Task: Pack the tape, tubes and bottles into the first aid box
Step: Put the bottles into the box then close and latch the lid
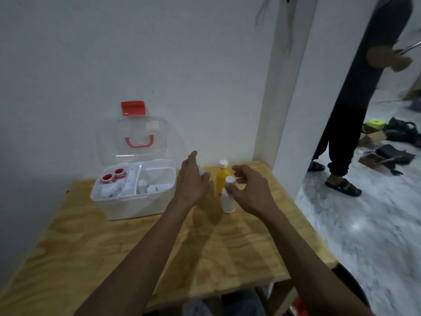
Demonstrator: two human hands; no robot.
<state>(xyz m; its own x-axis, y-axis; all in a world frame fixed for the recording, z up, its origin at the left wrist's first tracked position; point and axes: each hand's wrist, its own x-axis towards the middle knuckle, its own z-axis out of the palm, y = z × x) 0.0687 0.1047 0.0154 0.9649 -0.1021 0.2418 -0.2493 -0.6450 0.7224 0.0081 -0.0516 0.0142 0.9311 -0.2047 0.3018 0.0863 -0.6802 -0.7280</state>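
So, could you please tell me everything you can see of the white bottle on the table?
The white bottle is a slim, plain cylinder, apparently plastic, with a round white cap that is on. It stands upright on the wooden table, right of the first aid box and just in front of the yellow bottle. The right hand, fingers curled open, is at its neck; whether they touch is unclear. No label shows.

Between our left grip (193, 181) and right grip (248, 190) stand the yellow bottle (222, 182) and the white bottle (228, 197), close together, with narrow gaps on either side. Left of the left grip, the first aid box (136, 201) blocks passage low; its raised lid (134, 137) stands behind. Bare counter (205, 247) lies open beneath our forearms.
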